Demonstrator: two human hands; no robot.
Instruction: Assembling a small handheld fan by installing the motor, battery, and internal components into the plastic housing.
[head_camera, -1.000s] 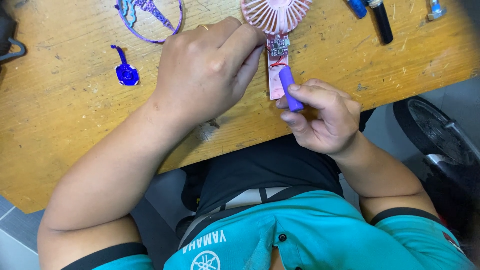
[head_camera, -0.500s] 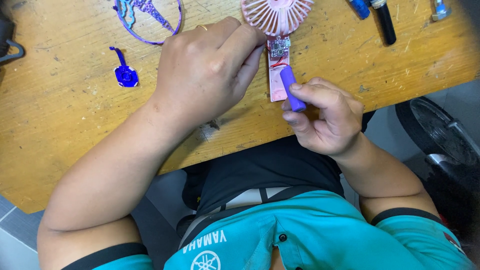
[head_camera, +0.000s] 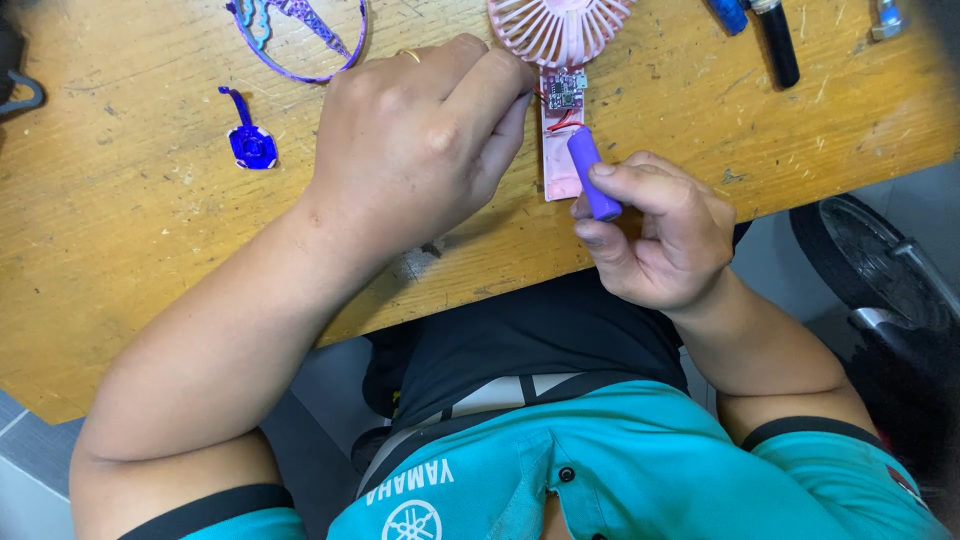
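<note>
A purple cylindrical battery cell (head_camera: 594, 186) is pinched in the closed grip of the right hand (head_camera: 655, 232), just at 4 o'clock of the opened pink handle (head_camera: 560, 150) of a small pink fan (head_camera: 558, 28) lying on the wooden counter (head_camera: 120, 240). At 9 o'clock of the handle, the left hand (head_camera: 420, 140) is curled shut with its fingertips at the exposed circuit board (head_camera: 564, 84); whether anything is pinched there cannot be told. The thin red wires (head_camera: 562, 120) could be torn loose if the cell is pulled away too far.
</note>
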